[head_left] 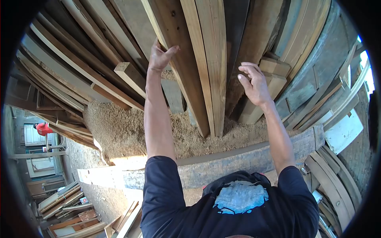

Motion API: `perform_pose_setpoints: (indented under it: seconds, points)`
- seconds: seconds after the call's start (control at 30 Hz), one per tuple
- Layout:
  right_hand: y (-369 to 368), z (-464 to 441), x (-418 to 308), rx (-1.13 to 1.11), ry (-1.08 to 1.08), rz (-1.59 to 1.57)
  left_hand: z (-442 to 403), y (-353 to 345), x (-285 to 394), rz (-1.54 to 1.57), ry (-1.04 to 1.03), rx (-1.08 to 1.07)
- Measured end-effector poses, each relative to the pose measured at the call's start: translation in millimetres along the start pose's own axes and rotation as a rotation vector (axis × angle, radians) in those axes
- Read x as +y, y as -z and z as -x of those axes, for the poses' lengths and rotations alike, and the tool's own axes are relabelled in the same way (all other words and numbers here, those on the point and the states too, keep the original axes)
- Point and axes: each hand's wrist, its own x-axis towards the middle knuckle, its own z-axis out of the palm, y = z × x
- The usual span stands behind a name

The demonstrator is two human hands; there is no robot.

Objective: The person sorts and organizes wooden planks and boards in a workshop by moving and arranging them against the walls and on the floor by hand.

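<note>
A long brown wooden plank (183, 59) with a pale edge stands leaning among other boards, its lower end down in the sawdust. My left hand (159, 58) grips its left edge, thumb across the face and fingers hidden behind. To the right of it, several narrow pale boards (214, 67) stand close together. My right hand (256, 84) is raised in front of a wide dark brown board (254, 43), fingers partly curled and apart from the thumb, with nothing held. Just right of that hand are the ends of short thick timber pieces (274, 68).
Sawdust (119, 123) is heaped around the boards' feet. A low weathered beam (222, 162) crosses in front of me. More boards (75, 51) lean at the left, and scrap wood (63, 202) lies lower left. A person in red (43, 129) is far off at the left.
</note>
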Motion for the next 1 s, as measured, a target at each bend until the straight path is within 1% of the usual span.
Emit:
perform_pose_setpoints:
  seconds: [0.07, 0.17, 0.23, 0.27, 0.33, 0.37, 0.47, 0.53, 0.67, 0.7, 0.8, 0.93, 1.0]
  points:
    - [4, 22, 17, -0.036, -0.066, 0.008, 1, -3, -1, 0.023, 0.012, 0.019]
    - [12, 53, 30, -0.07, -0.135, 0.01, 15, -27, 19, -0.681, 0.132, 0.304]
    - [13, 75, 49, -0.061, -0.131, 0.01, 38, -46, 37, -0.97, -0.258, 0.621]
    - [12, 84, 60, -0.065, -0.164, -0.002, 44, -55, 45, -1.098, -0.47, 0.786]
    - [10, 100, 74, -0.079, -0.221, -0.03, 49, -72, 52, -0.746, -0.46, 0.552]
    - [7, 105, 80, -0.087, -0.214, -0.016, 46, -80, 54, -0.576, -0.455, 0.436]
    - [4, 103, 77, -0.06, -0.184, -0.048, 20, -93, 37, -0.538, -0.284, 0.345]
    - [10, 92, 54, -0.062, -0.235, -0.053, 10, -98, 29, -0.528, -0.199, 0.33]
    - [12, 83, 55, -0.048, -0.22, -0.054, 6, -101, 28, -0.536, -0.02, 0.286]
    - [9, 84, 62, -0.043, -0.217, -0.064, 8, -101, 29, -0.53, -0.087, 0.294]
    - [5, 95, 75, -0.072, -0.248, -0.03, 8, -102, 26, -0.649, -0.212, 0.33]
    - [7, 110, 88, -0.114, -0.271, -0.001, 5, -105, 22, -0.635, -0.303, 0.37]
    - [17, 121, 88, -0.108, -0.343, 0.003, 6, -103, 22, -0.611, -0.341, 0.366]
